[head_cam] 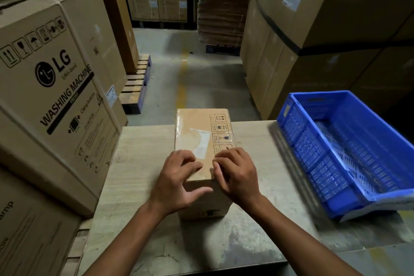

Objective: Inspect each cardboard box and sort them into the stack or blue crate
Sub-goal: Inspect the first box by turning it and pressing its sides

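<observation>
Box position: small brown cardboard box (197, 127) lies lengthwise at the middle of the pale wood-grain table (139, 163), its far end reaching over the table's far edge. It is a plain rectangular carton of matte board with glossy clear tape along the left of its top. A white paper label sits on the top, text too small to read. A column of black handling pictograms runs down the right side; up-arrows and a fragile-glass mark are legible. There is small print on the near end face, unreadable.

Left hand (179, 177): fingers bent, tips on the box top at its near end, thumb spread across the near face, so it pinches the top near edge. Right hand (235, 175): fingers curled over the near right corner, tips pressing the top; thumb hidden.

Blue plastic crate (309, 148) stands at the table's right edge, angled, well apart from the box. It is rectangular, with latticed walls and a perforated floor.

Large corrugated carton (56, 87) stands against the table's left edge. It is printed "LG", "Life's Good", "WASHING MACHINE", "Clamp bottom", "CAUTION", with a row of handling icons above.

Beyond the far edge are a grey concrete floor with a worn yellow line (182, 83) and a wooden pallet with blue blocks (136, 87).
</observation>
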Motion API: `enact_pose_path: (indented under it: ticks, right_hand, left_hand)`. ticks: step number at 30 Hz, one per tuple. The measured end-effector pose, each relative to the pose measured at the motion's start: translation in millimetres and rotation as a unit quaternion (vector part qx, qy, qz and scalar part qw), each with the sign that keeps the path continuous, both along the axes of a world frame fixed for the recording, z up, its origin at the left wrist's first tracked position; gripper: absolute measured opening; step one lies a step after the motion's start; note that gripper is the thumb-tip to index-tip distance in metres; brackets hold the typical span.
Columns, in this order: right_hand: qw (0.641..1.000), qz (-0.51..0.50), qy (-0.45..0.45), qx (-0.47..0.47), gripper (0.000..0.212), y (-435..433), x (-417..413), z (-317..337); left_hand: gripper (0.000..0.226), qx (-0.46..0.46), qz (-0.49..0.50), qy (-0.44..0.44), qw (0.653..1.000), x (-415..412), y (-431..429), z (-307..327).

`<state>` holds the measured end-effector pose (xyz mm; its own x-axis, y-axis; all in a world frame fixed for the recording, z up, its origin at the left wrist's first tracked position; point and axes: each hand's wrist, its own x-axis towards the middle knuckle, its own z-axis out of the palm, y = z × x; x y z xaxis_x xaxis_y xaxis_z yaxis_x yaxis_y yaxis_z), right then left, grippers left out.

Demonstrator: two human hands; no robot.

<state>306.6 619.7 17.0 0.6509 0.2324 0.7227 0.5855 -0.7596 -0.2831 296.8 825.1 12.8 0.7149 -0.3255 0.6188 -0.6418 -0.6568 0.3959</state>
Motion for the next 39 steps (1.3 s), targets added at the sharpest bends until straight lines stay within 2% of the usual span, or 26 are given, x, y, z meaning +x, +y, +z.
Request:
enact_pose_path:
  ticks: [4,7,10,13,15,19,22,26,29,33,36,39]
  right_hand:
    - [1.000,-0.009,-0.027,0.014,0.020,3.3,-0.3,-9.6]
    - [1.000,-0.009,-0.024,-0.009,0.019,2.5,1.7,-7.6]
    - [0.997,0.002,0.053,-0.062,0.016,2.8,3.3,7.4]
    - [0.965,0.013,0.200,-0.168,0.054,9.2,8.3,23.7]
    - [0.946,0.013,0.247,-0.209,0.069,13.5,11.4,29.7]
    - [0.950,-0.007,0.226,-0.217,0.063,16.1,11.3,30.1]
    - [0.942,-0.010,0.244,-0.232,0.044,19.4,22.8,47.7]
    - [0.937,-0.048,0.228,-0.260,0.030,29.8,57.9,64.1]
    - [0.940,-0.054,0.238,-0.236,0.037,28.5,80.8,53.8]
    - [0.941,-0.050,0.225,-0.248,0.054,25.3,90.1,40.0]
    - [0.937,-0.059,0.221,-0.263,0.054,25.9,92.5,41.5]
    - [0.939,-0.060,0.221,-0.258,0.051,27.3,93.1,39.9]
  left_hand:
    - [0.046,-0.005,0.027,-0.034,0.999,-2.8,-1.1,-14.4]
    - [0.045,0.001,0.030,-0.026,0.999,-2.9,-2.0,-13.4]
    - [0.048,0.020,0.011,0.034,0.999,-1.4,1.7,5.3]
    - [0.062,0.088,0.028,0.128,0.987,6.2,-2.0,23.1]
    - [0.066,0.116,0.052,0.172,0.977,11.4,-8.0,26.6]
    - [0.051,0.137,0.063,0.166,0.975,16.1,-12.4,28.6]
    - [0.033,0.126,0.078,0.160,0.976,27.2,-13.9,43.9]
    - [0.034,0.151,0.088,0.181,0.968,65.4,-18.4,62.0]
    - [0.028,0.172,0.119,0.198,0.958,86.6,-19.2,59.1]
    - [0.038,0.200,0.154,0.192,0.948,88.5,-27.3,46.6]
    - [0.029,0.213,0.169,0.175,0.946,91.5,-31.3,49.0]
    - [0.030,0.224,0.163,0.172,0.945,96.2,-31.5,46.9]
